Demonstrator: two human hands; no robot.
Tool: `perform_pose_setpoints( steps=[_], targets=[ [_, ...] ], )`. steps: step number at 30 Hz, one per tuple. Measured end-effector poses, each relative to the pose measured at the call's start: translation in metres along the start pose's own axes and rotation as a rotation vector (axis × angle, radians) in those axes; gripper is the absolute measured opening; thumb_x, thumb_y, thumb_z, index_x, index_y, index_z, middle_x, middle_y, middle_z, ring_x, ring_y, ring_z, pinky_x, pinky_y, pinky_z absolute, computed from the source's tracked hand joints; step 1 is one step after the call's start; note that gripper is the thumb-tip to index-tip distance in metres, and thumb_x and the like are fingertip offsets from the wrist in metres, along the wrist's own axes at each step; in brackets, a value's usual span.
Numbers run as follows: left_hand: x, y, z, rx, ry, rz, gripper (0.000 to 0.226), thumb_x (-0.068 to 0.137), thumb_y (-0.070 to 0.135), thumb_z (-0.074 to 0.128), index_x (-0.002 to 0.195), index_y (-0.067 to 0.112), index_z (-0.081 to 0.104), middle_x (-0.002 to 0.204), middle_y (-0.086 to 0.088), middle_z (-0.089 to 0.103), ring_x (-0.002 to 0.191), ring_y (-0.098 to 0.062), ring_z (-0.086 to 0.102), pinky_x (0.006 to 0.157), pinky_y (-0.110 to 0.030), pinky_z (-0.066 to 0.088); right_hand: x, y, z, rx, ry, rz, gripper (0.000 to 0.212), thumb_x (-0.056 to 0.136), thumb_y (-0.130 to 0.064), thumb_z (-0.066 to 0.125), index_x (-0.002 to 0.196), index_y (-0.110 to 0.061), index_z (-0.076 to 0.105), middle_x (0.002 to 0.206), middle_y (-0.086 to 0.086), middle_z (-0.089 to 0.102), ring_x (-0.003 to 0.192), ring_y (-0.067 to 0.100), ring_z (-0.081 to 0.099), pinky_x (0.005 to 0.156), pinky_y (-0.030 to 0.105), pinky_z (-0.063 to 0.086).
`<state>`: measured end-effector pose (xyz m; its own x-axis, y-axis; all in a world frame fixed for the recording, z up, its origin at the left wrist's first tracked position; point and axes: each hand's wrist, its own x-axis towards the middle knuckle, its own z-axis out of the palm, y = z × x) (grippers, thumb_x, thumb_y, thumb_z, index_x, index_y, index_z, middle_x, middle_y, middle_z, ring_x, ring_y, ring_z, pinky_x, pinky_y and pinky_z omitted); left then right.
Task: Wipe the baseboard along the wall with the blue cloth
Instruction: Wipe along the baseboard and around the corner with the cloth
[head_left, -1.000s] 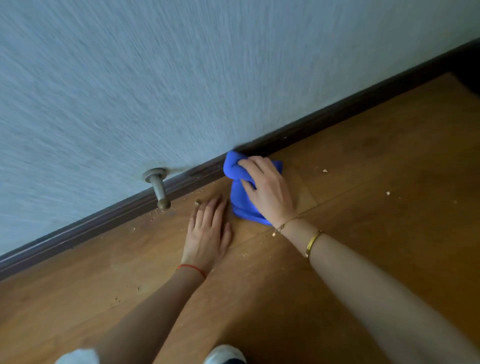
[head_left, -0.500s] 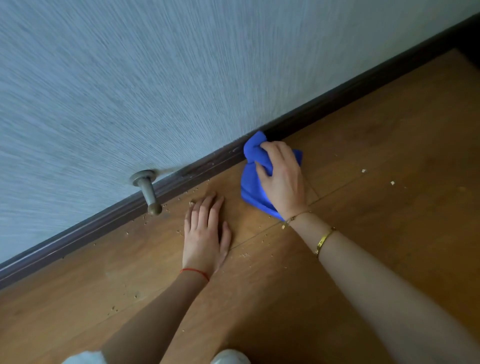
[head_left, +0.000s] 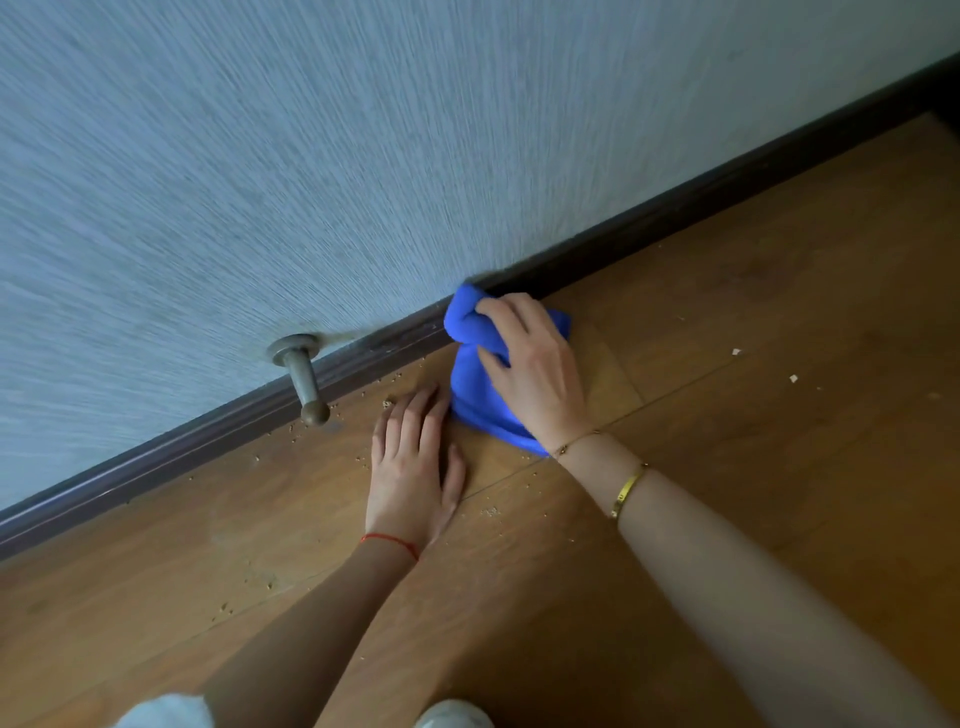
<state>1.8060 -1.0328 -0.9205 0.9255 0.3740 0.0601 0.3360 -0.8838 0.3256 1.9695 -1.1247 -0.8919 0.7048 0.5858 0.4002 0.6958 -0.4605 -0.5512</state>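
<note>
A dark brown baseboard (head_left: 675, 208) runs diagonally along the foot of the textured grey-blue wall, from lower left to upper right. My right hand (head_left: 530, 369) grips the bunched blue cloth (head_left: 470, 384) and holds its top against the baseboard. The cloth's lower part trails on the wooden floor. My left hand (head_left: 413, 467) lies flat on the floor just left of the cloth, fingers straight and pointing toward the wall.
A metal door stopper (head_left: 304, 376) sticks out from the baseboard left of my hands. Crumbs and small bits of debris (head_left: 387, 402) lie scattered on the wooden floor (head_left: 753, 441) near the wall. White shoe tips (head_left: 452, 717) show at the bottom edge.
My right hand slid the cloth right along the baseboard, then back left toward my left hand. My left hand stayed flat on the floor.
</note>
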Motion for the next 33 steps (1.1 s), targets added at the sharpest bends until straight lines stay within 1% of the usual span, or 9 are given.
perform_pose_setpoints(
  steps=[4,6,11,14,20,24,28,30,33],
  targets=[
    [0.001,0.0,-0.001,0.008,-0.019,0.001,0.053,0.096,0.029,0.047,0.146,0.012,0.045,0.151,-0.007,0.042,0.143,-0.028,0.036,0.122,-0.047,0.02,0.01,0.024,-0.014,0.081,0.293,0.327,0.036,0.077,-0.002,0.068,0.113,-0.005,0.064,0.107,0.011,0.06,0.101,0.024,0.058,0.086,0.028,0.046],
    [0.0,0.0,-0.001,0.005,-0.02,-0.001,0.053,0.097,0.03,0.046,0.146,0.013,0.045,0.151,-0.007,0.041,0.143,-0.027,0.035,0.123,-0.046,0.019,0.014,0.026,-0.017,0.067,0.327,0.368,0.035,0.079,-0.002,0.067,0.114,-0.004,0.063,0.109,0.013,0.059,0.101,0.024,0.059,0.085,0.028,0.048],
    [0.001,0.001,-0.002,0.012,-0.013,-0.003,0.052,0.094,0.029,0.046,0.143,0.008,0.048,0.15,-0.01,0.044,0.14,-0.03,0.038,0.121,-0.044,0.019,0.005,-0.011,0.006,-0.04,0.047,-0.119,0.032,0.079,-0.002,0.059,0.11,-0.002,0.065,0.102,0.016,0.06,0.091,0.031,0.06,0.079,0.039,0.054],
    [0.001,0.0,-0.002,-0.003,-0.005,0.003,0.052,0.094,0.028,0.046,0.14,0.007,0.05,0.149,-0.011,0.044,0.139,-0.032,0.039,0.12,-0.046,0.022,0.01,-0.015,0.005,-0.08,-0.033,-0.247,0.031,0.077,-0.002,0.054,0.106,-0.002,0.066,0.097,0.015,0.06,0.083,0.031,0.058,0.075,0.041,0.052],
    [0.001,0.001,-0.002,0.0,-0.016,-0.014,0.052,0.096,0.029,0.048,0.146,0.013,0.045,0.151,-0.007,0.042,0.143,-0.027,0.035,0.123,-0.04,0.013,0.013,0.035,-0.027,0.016,0.251,0.24,0.034,0.08,-0.001,0.062,0.114,-0.004,0.063,0.11,0.015,0.057,0.103,0.028,0.059,0.086,0.037,0.053],
    [0.001,0.001,-0.003,0.0,-0.015,-0.015,0.053,0.096,0.03,0.046,0.145,0.012,0.046,0.15,-0.008,0.043,0.142,-0.027,0.035,0.123,-0.039,0.013,0.011,0.009,-0.013,-0.065,0.133,0.081,0.037,0.08,-0.006,0.065,0.117,-0.004,0.061,0.114,0.015,0.058,0.106,0.028,0.058,0.092,0.031,0.049],
    [0.001,0.001,-0.002,-0.01,-0.008,-0.003,0.053,0.095,0.029,0.046,0.144,0.01,0.047,0.149,-0.009,0.044,0.14,-0.028,0.037,0.121,-0.044,0.02,0.008,-0.005,0.003,-0.018,0.052,-0.038,0.036,0.081,-0.009,0.061,0.116,-0.004,0.063,0.111,0.014,0.06,0.104,0.027,0.057,0.094,0.034,0.049],
    [0.001,0.0,-0.002,-0.011,0.001,0.007,0.053,0.094,0.028,0.048,0.144,0.011,0.047,0.148,-0.008,0.045,0.139,-0.028,0.038,0.121,-0.043,0.02,0.008,0.007,-0.004,0.003,0.142,0.042,0.034,0.08,-0.007,0.061,0.115,-0.006,0.063,0.109,0.013,0.06,0.103,0.028,0.059,0.091,0.033,0.05],
    [0.001,0.0,-0.002,-0.009,0.004,0.001,0.052,0.095,0.026,0.051,0.145,0.012,0.047,0.149,-0.008,0.044,0.14,-0.028,0.036,0.123,-0.042,0.018,0.013,0.032,-0.021,0.084,0.313,0.31,0.034,0.08,-0.002,0.067,0.114,-0.005,0.064,0.11,0.012,0.06,0.103,0.024,0.06,0.089,0.027,0.049]
  ],
)
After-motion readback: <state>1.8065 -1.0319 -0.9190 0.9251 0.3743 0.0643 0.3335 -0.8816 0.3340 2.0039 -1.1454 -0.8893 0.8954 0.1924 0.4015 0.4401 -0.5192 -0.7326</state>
